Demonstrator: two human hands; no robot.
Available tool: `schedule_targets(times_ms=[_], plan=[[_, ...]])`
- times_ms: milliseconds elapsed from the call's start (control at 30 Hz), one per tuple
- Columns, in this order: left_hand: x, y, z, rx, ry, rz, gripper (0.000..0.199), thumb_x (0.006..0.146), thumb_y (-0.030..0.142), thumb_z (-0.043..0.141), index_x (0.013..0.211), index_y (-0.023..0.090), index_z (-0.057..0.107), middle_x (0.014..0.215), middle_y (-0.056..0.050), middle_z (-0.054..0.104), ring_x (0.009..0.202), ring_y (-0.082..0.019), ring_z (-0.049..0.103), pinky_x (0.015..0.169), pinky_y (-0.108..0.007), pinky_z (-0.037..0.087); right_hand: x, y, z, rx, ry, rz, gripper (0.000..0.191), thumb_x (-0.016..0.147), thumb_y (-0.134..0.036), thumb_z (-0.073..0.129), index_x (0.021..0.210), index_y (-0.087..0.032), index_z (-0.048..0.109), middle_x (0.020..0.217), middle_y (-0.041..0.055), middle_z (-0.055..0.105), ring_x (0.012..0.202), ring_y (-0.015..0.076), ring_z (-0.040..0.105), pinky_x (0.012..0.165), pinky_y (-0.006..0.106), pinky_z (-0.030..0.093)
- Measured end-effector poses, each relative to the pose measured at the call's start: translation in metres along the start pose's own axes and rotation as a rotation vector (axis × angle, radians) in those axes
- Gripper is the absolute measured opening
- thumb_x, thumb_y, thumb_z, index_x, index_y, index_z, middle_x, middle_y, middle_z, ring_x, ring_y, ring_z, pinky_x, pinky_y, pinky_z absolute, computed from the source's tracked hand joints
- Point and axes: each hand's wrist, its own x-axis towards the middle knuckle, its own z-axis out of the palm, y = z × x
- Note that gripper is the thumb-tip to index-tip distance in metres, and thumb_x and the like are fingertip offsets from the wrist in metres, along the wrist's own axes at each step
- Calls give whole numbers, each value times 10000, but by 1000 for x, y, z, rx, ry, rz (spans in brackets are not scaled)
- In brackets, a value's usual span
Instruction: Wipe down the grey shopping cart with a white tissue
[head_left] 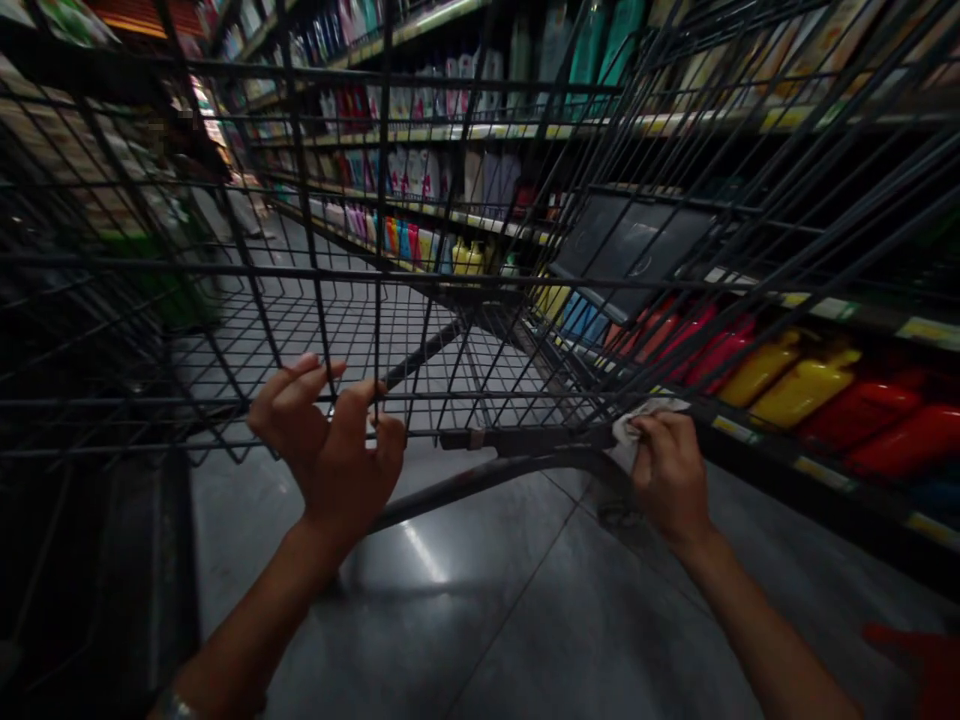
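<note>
A dark wire shopping cart (pixel 450 281) fills the middle of the head view, its mesh side facing me. My left hand (pixel 334 440) is at the lower edge of this mesh, its fingers curled at the wires. Further right, my right hand (pixel 671 470) pinches a crumpled white cloth or tissue (pixel 634 425). The white piece is against the cart's lower right corner. A dark grey plastic flap (pixel 634 245) is fixed inside the basket, which lets the floor show through its wires.
Shelves (pixel 555 131) with many bottles run along the right and into the distance. Yellow bottles (pixel 806 385) and red bottles (pixel 862 410) line the low shelf. A person (pixel 199 150) stands far left, near a green bin-like object (pixel 154 275). Grey tiled floor (pixel 480 590) lies below.
</note>
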Motion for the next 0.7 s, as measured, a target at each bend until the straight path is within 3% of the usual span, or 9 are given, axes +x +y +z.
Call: schedule_targets(times_ms=[100, 333, 500, 600, 700], plan=[[0, 0, 0, -19, -2, -16, 211, 733, 188, 553, 939, 234, 548, 1112, -98, 483, 1163, -315, 421, 955, -526, 361, -2, 7, 0, 21, -34, 29, 277, 850, -63, 414, 1007, -188, 606, 929, 65, 542, 876, 207, 557, 758, 385, 516], [0, 2, -1, 12, 26, 5, 161, 737, 230, 531, 897, 248, 529, 1070, -90, 469, 1143, -305, 433, 932, -512, 381, -3, 3, -5, -101, 25, -13, 263, 852, -66, 439, 988, -197, 622, 928, 74, 603, 863, 204, 606, 762, 373, 531], [2, 5, -1, 14, 48, 34, 161, 705, 209, 536, 862, 242, 526, 1054, -84, 477, 1124, -305, 449, 916, -501, 385, 5, 15, -19, -308, -182, -205, 283, 859, -62, 439, 1033, -169, 633, 1079, 115, 692, 912, 217, 664, 825, 350, 517], [3, 6, 0, 14, 69, 64, 142, 702, 219, 542, 843, 236, 532, 1047, -83, 487, 1103, -301, 470, 902, -484, 381, 15, 16, -28, -424, -307, -226, 274, 837, -36, 436, 990, -142, 636, 1024, 128, 703, 786, 215, 680, 716, 318, 518], [2, 9, 0, 28, 86, 72, 133, 709, 245, 548, 842, 235, 543, 1034, -87, 503, 1078, -299, 485, 879, -475, 375, 22, 11, -34, -496, -353, -223, 251, 797, -3, 434, 881, -152, 618, 901, 104, 694, 645, 194, 655, 598, 292, 496]])
